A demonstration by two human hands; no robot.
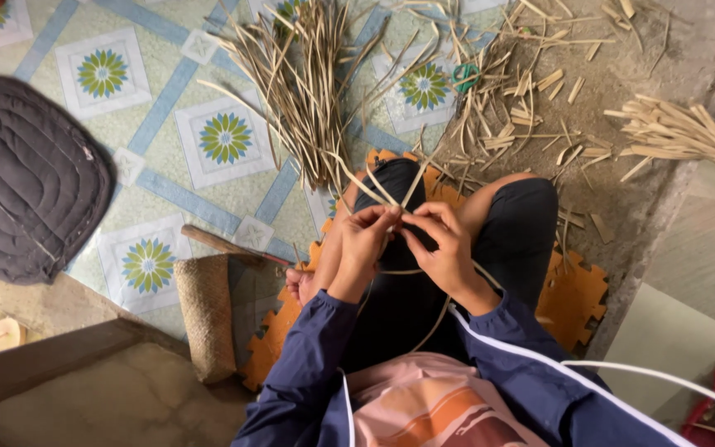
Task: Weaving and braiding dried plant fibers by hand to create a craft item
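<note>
Both hands meet above the orange mat [577, 298]: the left hand [363, 240] and right hand [444, 244] pinch thin straw strips [374, 189], apparently crossing them. Keep tension even, fingers close. Loose straw bundle [304, 91] lies beyond the mat.

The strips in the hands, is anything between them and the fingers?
Nothing visible. The left hand and right hand both pinch the thin pale strips directly, above the lap; the loose pile of strips lies further off on the floor.
</note>
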